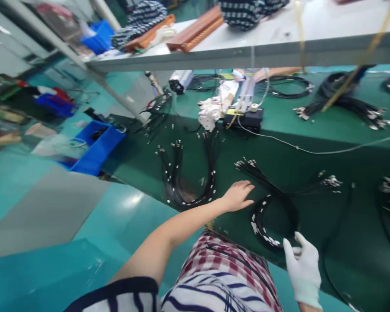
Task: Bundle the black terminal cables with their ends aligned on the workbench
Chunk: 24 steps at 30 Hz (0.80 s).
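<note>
Curved cable bundle (212,167): lies on the surface (232,149), left of your hands.
Left hand (237,196): your bare grip is open and empty.
Coiled cable bundle (291,212): lies on the surface between your hands.
Gloved right hand (303,265): at the coiled cable bundle's near edge; you cannot tell whether the grip is closed.

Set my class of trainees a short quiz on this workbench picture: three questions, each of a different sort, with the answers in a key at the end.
1. Multiple choice: the right hand, close to a round cable loop, wears a glove that is mainly: a) blue, b) white, c) red.
2. True or false: the left hand is bare.
3. Fill in the letter: to the left of the left hand in the picture, a tagged cable bundle lies curved on the table like the letter ___.

Key: 1. b; 2. true; 3. U.
</note>
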### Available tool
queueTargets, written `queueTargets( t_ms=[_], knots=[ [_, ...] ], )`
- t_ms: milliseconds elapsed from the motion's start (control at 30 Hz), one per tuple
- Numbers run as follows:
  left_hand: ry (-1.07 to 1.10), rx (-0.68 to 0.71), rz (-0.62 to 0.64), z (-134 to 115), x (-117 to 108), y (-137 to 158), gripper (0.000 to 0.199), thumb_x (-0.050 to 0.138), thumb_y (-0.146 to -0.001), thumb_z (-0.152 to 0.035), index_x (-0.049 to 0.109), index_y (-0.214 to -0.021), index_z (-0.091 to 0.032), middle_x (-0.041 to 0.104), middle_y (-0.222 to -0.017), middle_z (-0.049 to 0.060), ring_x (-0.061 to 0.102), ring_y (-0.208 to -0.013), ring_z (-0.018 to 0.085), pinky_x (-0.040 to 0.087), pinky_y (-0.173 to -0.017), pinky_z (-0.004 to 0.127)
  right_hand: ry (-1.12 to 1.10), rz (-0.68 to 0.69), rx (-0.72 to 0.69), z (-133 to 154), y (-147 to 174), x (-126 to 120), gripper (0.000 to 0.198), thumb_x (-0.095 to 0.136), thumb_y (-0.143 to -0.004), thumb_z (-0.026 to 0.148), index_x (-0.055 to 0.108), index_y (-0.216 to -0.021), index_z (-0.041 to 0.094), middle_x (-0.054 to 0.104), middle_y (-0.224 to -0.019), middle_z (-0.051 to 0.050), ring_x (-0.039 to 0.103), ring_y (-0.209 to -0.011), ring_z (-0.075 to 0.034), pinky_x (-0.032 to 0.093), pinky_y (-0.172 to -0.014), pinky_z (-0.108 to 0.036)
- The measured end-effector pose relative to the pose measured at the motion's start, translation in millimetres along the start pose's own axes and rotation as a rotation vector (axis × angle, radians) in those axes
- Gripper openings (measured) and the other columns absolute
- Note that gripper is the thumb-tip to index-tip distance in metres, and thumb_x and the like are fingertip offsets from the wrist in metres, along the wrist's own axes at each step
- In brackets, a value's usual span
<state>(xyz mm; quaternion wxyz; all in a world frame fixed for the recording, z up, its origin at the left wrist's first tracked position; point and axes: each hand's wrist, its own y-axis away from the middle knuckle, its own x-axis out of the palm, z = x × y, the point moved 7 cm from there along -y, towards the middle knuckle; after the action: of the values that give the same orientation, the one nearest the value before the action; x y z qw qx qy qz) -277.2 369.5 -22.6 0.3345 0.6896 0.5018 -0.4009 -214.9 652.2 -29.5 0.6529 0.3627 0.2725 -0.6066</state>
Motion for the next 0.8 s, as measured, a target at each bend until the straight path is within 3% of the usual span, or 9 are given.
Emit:
queueTargets(
  t_ms=[67, 133, 233, 367, 467, 533, 600, 667, 800],
  knots=[
    [-0.056, -0.271, -0.024, 58, -17, 78, 0.085, 0.048, -0.084, -0.067, 0.032, -0.142, -0.007, 0.036, -0.144, 0.022, 0.033, -0.135, 0.028, 0.026, -0.114, 0.040, -0.094, 0.146, -0.074, 19, 0, 19, 0.059, 0.051, -0.087, 0.058, 0.052, -0.128, 0.016, 0.057, -0.099, -0.011, 0.059, -0.079, -0.023, 0.050, -0.075, -0.037],
    [-0.159, -0.549, 0.087, 105, -16, 159, 0.105, 0.056, -0.075, -0.073, 0.020, -0.147, -0.005, 0.026, -0.148, 0.027, 0.026, -0.139, 0.035, 0.023, -0.113, 0.047, -0.163, 0.326, -0.151, 45, 3, 49, 0.053, 0.050, -0.089, 0.055, 0.052, -0.126, 0.017, 0.057, -0.107, -0.011, 0.058, -0.077, -0.021, 0.051, -0.075, -0.036],
    [-0.162, -0.595, 0.185, 124, 2, 234, 0.093, 0.070, -0.074, -0.053, 0.027, -0.144, -0.008, 0.035, -0.144, 0.026, 0.031, -0.136, 0.037, 0.024, -0.111, 0.051, -0.187, 0.543, -0.275, 89, 13, 99, 0.047, 0.047, -0.091, 0.051, 0.053, -0.123, 0.017, 0.059, -0.107, -0.011, 0.059, -0.080, -0.022, 0.050, -0.081, -0.039],
    [-0.151, -0.489, 0.235, 121, 24, 260, 0.033, 0.046, -0.090, -0.019, 0.051, -0.121, -0.011, 0.057, -0.116, 0.019, 0.050, -0.114, 0.030, 0.033, -0.102, 0.048, -0.200, 0.700, -0.255, 140, 29, 155, 0.045, 0.043, -0.091, 0.050, 0.058, -0.117, 0.017, 0.060, -0.114, -0.011, 0.059, -0.095, -0.025, 0.044, -0.093, -0.039],
    [-0.130, -0.367, 0.267, 129, 17, 270, 0.021, 0.042, -0.087, -0.013, 0.058, -0.101, -0.013, 0.060, -0.100, 0.013, 0.055, -0.097, 0.025, 0.039, -0.095, 0.044, -0.167, 0.908, -0.144, 170, 50, 193, 0.047, 0.044, -0.088, 0.057, 0.065, -0.102, 0.017, 0.065, -0.103, -0.010, 0.059, -0.093, -0.026, 0.043, -0.089, -0.039],
    [-0.124, -0.309, 0.261, 145, -4, 282, 0.021, 0.046, -0.084, -0.011, 0.057, -0.101, -0.014, 0.059, -0.101, 0.010, 0.055, -0.096, 0.023, 0.034, -0.102, 0.045, -0.141, 1.042, -0.111, 192, 67, 216, 0.048, 0.053, -0.083, 0.062, 0.067, -0.079, 0.017, 0.065, -0.080, -0.009, 0.059, -0.077, -0.026, 0.044, -0.079, -0.040],
    [-0.118, -0.274, 0.233, 167, -35, 293, 0.025, 0.047, -0.081, -0.009, 0.056, -0.104, -0.016, 0.057, -0.101, 0.007, 0.054, -0.097, 0.020, 0.024, -0.111, 0.046, -0.179, 1.079, -0.091, 219, 79, 237, 0.048, 0.066, -0.074, 0.063, 0.067, -0.072, 0.016, 0.062, -0.069, -0.008, 0.057, -0.069, -0.025, 0.043, -0.073, -0.038],
    [-0.083, -0.240, 0.198, 186, -69, 301, 0.025, 0.046, -0.082, -0.009, 0.056, -0.104, -0.017, 0.057, -0.100, 0.006, 0.054, -0.098, 0.019, 0.024, -0.111, 0.043, -0.288, 1.068, -0.059, 249, 87, 258, 0.054, 0.068, -0.071, 0.064, 0.068, -0.092, 0.015, 0.063, -0.075, -0.007, 0.055, -0.069, -0.022, 0.043, -0.070, -0.035],
    [0.081, -0.201, 0.203, 199, -118, 304, 0.019, 0.051, -0.088, -0.024, 0.056, -0.106, -0.017, 0.057, -0.103, 0.007, 0.055, -0.096, 0.020, 0.040, -0.088, 0.034, -0.612, 1.000, 0.047, 311, 97, 291, 0.070, 0.046, -0.084, 0.071, 0.050, -0.129, 0.017, 0.060, -0.087, -0.005, 0.053, -0.069, -0.017, 0.042, -0.060, -0.027]
  ],
)
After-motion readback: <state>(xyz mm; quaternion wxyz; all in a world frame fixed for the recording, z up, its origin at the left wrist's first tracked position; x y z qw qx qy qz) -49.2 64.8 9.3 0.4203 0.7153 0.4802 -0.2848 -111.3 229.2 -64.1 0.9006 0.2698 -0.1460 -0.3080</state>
